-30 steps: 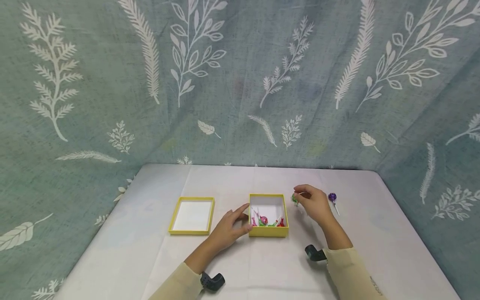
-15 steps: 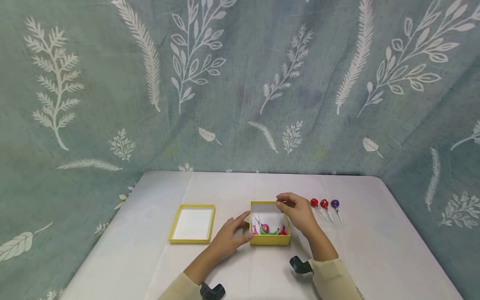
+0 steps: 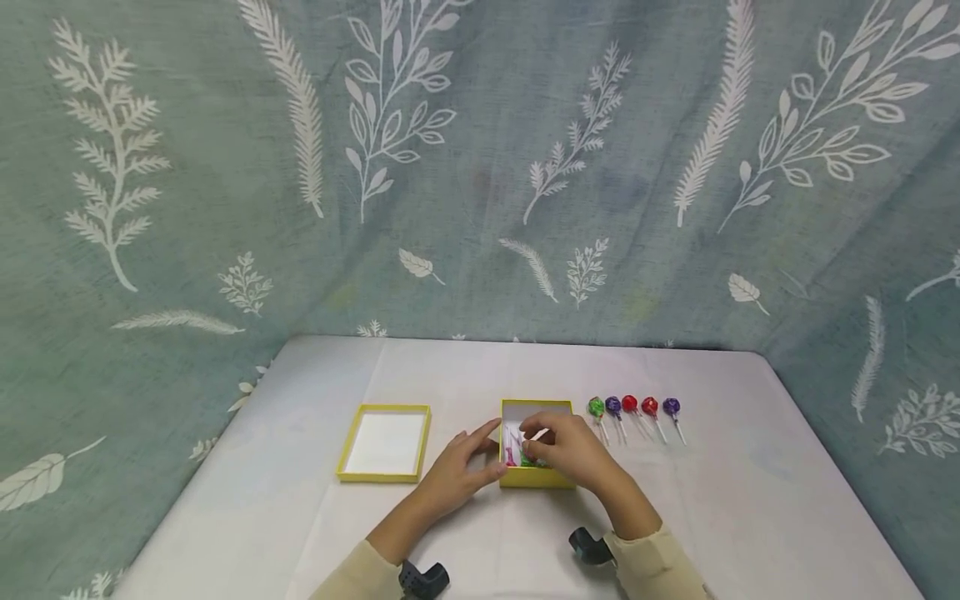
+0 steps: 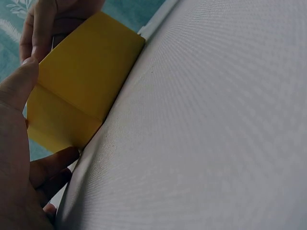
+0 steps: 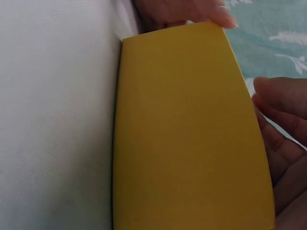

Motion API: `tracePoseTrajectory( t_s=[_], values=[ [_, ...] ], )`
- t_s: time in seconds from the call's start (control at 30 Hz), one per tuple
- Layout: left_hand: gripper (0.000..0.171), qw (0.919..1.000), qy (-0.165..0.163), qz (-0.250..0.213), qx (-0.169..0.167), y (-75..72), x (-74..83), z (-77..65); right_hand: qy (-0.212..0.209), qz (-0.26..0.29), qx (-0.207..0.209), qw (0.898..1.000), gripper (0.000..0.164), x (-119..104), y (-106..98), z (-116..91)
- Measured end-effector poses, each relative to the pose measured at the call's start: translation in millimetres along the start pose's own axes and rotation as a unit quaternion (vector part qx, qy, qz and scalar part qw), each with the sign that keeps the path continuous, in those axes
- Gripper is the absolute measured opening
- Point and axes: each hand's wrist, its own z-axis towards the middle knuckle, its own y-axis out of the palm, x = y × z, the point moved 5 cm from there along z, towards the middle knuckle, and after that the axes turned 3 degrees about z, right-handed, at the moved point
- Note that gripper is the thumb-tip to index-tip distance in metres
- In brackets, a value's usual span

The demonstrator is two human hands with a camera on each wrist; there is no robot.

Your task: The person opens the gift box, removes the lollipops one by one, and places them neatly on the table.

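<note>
A yellow box [image 3: 536, 478] with a white inside stands uncovered on the table, several lollipops [image 3: 511, 455] in it. My left hand [image 3: 459, 467] holds its left side, thumb at the near corner and fingers along the side wall toward the back. My right hand [image 3: 573, 450] reaches over the right wall into the box. Its thumb and forefinger come together on a lollipop, mostly hidden behind them. In the left wrist view the thumb lies at the rim of the yellow box [image 4: 91, 67]. The right wrist view shows mostly the box's outer wall [image 5: 187, 129].
Right of the box lies a row of wrapped lollipops: a green one [image 3: 596, 407], a purple one [image 3: 613, 405], two red ones [image 3: 649, 407] and another purple one [image 3: 671, 406]. The yellow-rimmed lid [image 3: 385, 443] lies inside up at the left, on the white-covered table [image 3: 247, 525].
My right hand has put the green lollipop down at the left end of the row, then moved left into the box. My left hand has stayed at the box.
</note>
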Motion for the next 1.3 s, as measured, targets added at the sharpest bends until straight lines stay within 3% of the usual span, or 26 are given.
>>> tracePoseTrajectory(
  t_s=[0.23, 0.43, 0.83, 1.03, 1.3],
  values=[
    [0.068, 0.9998, 0.018, -0.002, 0.01, -1.8, 1.5, 0.3, -0.047, -0.095, -0.041, 0.993, 0.018, -9.0, 14.2, 1.6],
    [0.071, 0.9999, 0.001, -0.01, 0.008, -1.9, 0.1, 0.1, -0.05, -0.151, -0.066, 0.985, 0.017, -10.8, 25.4, 4.7],
    [0.072, 0.9999, 0.005, -0.008, 0.005, -3.4, 1.5, 15.5, -0.01, -0.282, -0.008, 0.959, 0.024, -17.9, 18.2, 5.3],
    [0.072, 0.9999, 0.0, -0.013, -0.005, -0.1, 3.2, 11.4, -0.016, -0.281, -0.013, 0.96, 0.028, -11.6, 23.9, 0.6],
    [0.074, 0.9999, -0.011, -0.011, -0.004, 2.3, 0.6, 0.0, 0.026, -0.226, -0.053, 0.972, 0.025, -9.6, 34.3, 0.3]
  ],
)
